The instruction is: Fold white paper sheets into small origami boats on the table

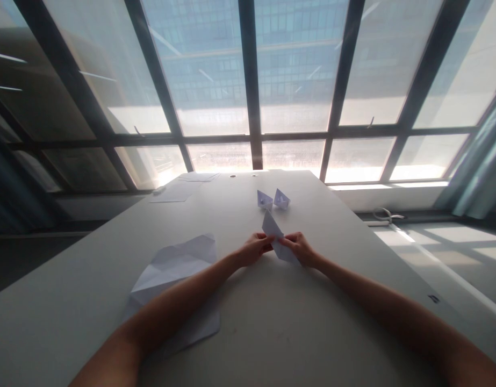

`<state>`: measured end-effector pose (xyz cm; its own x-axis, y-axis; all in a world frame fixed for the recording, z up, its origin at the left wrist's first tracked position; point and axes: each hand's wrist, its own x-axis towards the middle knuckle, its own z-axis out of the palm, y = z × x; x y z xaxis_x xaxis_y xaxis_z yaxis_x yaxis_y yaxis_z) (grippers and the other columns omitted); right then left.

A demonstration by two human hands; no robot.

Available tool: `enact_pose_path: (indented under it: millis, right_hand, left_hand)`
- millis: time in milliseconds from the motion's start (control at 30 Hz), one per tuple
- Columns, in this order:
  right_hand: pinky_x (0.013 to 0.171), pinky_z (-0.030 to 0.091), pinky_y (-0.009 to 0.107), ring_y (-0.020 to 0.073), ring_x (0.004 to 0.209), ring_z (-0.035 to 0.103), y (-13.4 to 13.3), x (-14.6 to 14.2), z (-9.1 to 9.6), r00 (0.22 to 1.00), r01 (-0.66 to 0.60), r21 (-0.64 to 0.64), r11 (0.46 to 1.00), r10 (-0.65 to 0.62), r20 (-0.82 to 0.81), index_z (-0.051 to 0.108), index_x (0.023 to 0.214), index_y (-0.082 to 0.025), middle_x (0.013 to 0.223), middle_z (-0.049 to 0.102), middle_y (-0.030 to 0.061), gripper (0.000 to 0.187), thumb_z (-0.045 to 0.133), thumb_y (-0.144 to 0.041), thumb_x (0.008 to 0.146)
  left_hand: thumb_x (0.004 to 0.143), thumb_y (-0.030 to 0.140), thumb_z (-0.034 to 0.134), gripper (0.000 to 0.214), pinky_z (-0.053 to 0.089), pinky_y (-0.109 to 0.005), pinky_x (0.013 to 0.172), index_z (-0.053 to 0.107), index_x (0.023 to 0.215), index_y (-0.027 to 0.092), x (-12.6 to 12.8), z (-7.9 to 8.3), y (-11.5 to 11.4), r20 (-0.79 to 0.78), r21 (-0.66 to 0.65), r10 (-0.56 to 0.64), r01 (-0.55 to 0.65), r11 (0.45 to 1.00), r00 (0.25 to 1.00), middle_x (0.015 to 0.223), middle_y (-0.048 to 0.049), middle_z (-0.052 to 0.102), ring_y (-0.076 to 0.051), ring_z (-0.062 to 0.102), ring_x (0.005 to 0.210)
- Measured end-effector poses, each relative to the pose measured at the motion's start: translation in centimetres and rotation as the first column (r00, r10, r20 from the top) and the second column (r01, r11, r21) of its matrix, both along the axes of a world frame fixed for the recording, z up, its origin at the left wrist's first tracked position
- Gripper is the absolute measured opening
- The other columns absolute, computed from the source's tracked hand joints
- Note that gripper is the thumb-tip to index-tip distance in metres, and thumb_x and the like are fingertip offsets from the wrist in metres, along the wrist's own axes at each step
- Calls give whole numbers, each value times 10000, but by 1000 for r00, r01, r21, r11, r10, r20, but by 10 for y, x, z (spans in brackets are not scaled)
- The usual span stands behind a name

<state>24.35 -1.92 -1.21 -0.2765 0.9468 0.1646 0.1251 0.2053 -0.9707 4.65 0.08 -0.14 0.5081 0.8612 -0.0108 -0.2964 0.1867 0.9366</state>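
A folded sheet of white paper (285, 251) is held up over the middle of the table, its pointed top tilted to the left. My left hand (254, 249) pinches its left edge, fingers closed on it. From the other side my right hand (301, 248) grips the same paper, with the thumb and fingers pressed together near its middle. Just beyond the hands stand two small folded paper shapes, one on the left (265, 200) and one on the right (282, 199), side by side.
Creased paper sheets (179, 263) lie under and beside my left forearm. Flat white sheets (173, 191) rest at the far left of the white table (248, 333). Behind stand large windows (253, 80), with curtains (479, 156) at the sides. A cable (387, 215) lies beyond the right edge.
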Motion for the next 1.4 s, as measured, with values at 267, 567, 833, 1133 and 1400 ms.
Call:
enact_pose_path:
  millis: [267, 567, 833, 1133, 1400]
  right_hand:
    - [505, 387, 243, 148, 546, 562, 0, -5, -2, 982, -117, -56, 992, 124, 143, 733, 722, -109, 634, 681, 47, 351, 758, -458, 693]
    - [544, 433, 229, 148, 565, 626, -1, 1, 10, 951, -227, -98, 969, 242, 193, 748, 751, -101, 671, 729, 76, 250, 719, -350, 757]
    - [500, 444, 232, 141, 522, 611, -6, -5, 1, 984, -130, -118, 984, 142, 104, 729, 739, -106, 642, 713, 71, 327, 743, -433, 744]
    - [410, 378, 217, 136, 465, 590, -1, -9, 4, 995, -88, -121, 989, 93, 36, 676, 699, -115, 614, 697, 89, 474, 658, -582, 781]
    - [394, 350, 215, 109, 418, 516, -2, -9, 3, 997, -27, -68, 997, 32, 67, 667, 676, -133, 523, 627, 36, 445, 623, -555, 814]
  left_hand:
    - [682, 426, 869, 412, 530, -366, 787, 772, 849, 61, 4, -2, -4, -55, 48, 34, -31, 998, 998, 866, -152, 753, -233, 698, 753]
    - [653, 395, 892, 372, 500, -304, 832, 772, 852, 104, 0, 4, 8, 160, 4, 333, -338, 941, 929, 859, -99, 741, -182, 670, 791]
    - [703, 466, 845, 432, 514, -341, 727, 753, 816, 59, 2, 4, -3, -51, 85, -71, 75, 994, 996, 773, -134, 727, -200, 658, 665]
    - [648, 346, 897, 350, 501, -379, 917, 755, 836, 87, 1, -6, 13, 124, 7, 334, -338, 941, 934, 891, -122, 746, -207, 690, 819]
    - [623, 315, 913, 365, 514, -392, 898, 743, 851, 85, -1, -6, 12, 70, -8, 275, -275, 961, 959, 905, -133, 748, -232, 694, 846]
